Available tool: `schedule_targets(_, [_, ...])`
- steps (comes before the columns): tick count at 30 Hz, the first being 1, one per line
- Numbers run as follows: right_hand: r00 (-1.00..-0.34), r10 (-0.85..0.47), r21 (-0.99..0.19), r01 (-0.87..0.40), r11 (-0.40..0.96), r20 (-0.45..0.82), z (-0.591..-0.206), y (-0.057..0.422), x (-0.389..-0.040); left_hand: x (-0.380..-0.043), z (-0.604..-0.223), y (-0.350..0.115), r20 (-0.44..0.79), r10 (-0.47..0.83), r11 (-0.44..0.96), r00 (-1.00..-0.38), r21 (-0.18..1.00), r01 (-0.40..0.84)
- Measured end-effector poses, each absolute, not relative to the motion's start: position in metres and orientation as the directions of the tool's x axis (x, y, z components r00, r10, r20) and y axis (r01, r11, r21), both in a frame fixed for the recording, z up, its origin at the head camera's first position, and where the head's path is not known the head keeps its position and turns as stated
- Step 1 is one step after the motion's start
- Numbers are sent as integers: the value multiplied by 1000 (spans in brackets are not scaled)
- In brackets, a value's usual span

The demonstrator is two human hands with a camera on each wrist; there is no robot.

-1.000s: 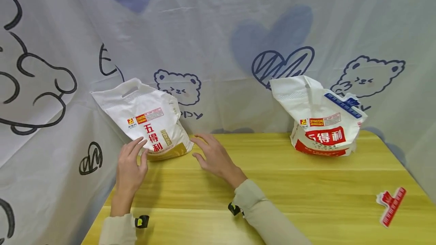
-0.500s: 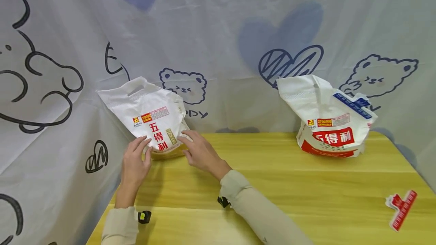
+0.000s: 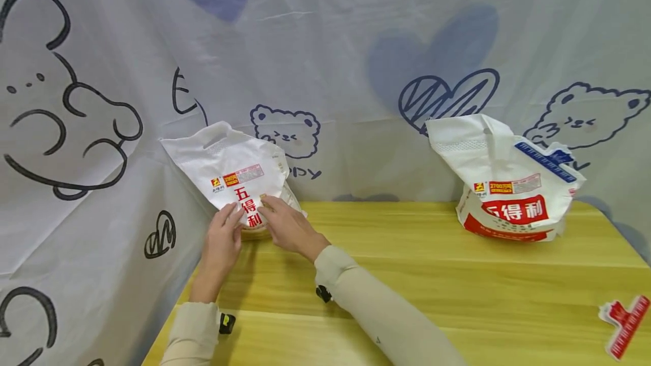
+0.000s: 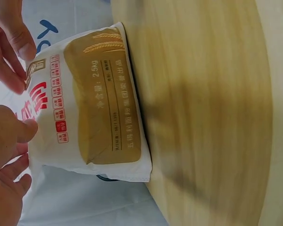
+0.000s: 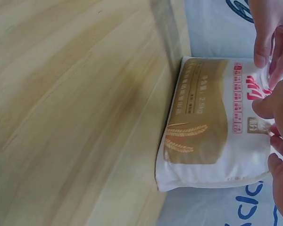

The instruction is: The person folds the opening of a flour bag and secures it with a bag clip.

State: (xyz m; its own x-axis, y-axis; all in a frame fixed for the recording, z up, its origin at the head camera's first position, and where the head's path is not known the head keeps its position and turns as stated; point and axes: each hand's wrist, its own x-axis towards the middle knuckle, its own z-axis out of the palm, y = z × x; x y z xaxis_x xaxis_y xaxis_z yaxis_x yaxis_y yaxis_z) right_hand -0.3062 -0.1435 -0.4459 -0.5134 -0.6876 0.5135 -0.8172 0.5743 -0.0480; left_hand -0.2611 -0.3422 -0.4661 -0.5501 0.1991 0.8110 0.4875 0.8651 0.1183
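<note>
Because the gold and white bag (image 3: pixel 239 177) sits at the far left of the table (image 3: pixel 396 292), the reach to it is a long one. The left hand (image 3: pixel 222 236) touches the left part of its front, low down, and the right hand (image 3: pixel 291 225) touches the right part, so the bag is met from 2 sides. On each hand the fingers are softly bent and part-way spread, with a gap between the thumb and the fingertips. They rest on the front and do not seem to pinch it, though some tips are hard to see. Such a light touch may be there to steady the bag. Its wide bottom sits on the table, which looks like what helps it stand, while its thin top leans over to the left. At the far right stands a red and white bag (image 3: pixel 500 185). A blue clip (image 3: pixel 549 161) bites its right top edge, likely so the fold does not come loose. At the near right of the table lies a red clip (image 3: pixel 626 326). It grips nothing and lies well apart from the 2 hands, maybe to be out of the way.
</note>
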Motion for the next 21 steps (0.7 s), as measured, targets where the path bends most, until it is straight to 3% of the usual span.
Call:
schedule_targets(8, [-506, -706, -5, -815, 580, 495, -451, -143, -313, -261, -474, -337, 799, 167, 885, -578, 137, 445])
schedule_targets(14, [-488, -705, 50, -804, 592, 514, -453, -146, -317, -267, -480, -338, 821, 187, 874, -540, 113, 473])
schedule_targets(21, [-505, -657, -15, -799, 602, 560, -462, -148, -323, -270, -485, -337, 841, 190, 892, -508, 69, 448])
